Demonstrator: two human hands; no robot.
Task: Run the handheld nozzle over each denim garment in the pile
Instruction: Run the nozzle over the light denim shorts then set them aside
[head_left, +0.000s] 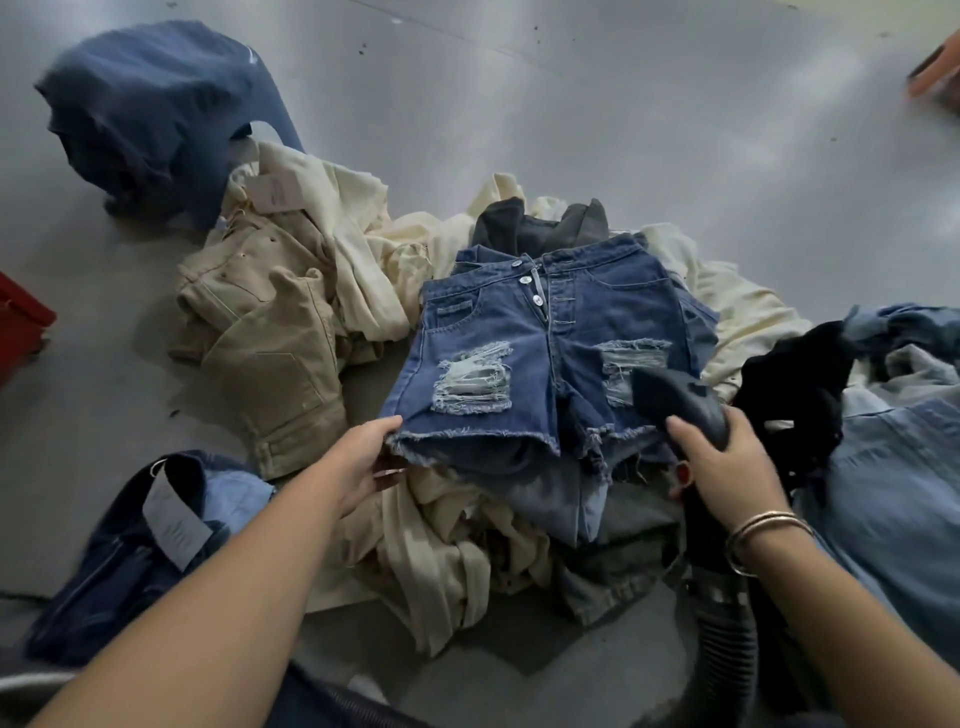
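Two hands share the work here: our left hand (358, 457) pinches the frayed left hem of the ripped denim shorts (540, 358), which lie flat atop the pile, and we judge it should keep that hem taut while our right hand (727, 462), curled round the dark nozzle (675, 400) at the shorts' right leg, sweeps across. Left of the shorts lie khaki trousers (265, 343) and cream cloth (358, 260), right of them pale denim (904, 478), which may snag the ribbed hose (727, 639).

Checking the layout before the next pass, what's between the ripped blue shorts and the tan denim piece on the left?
In the head view, crumpled cream fabric lies between the ripped blue shorts and the tan denim garment, with bare grey surface lower down.
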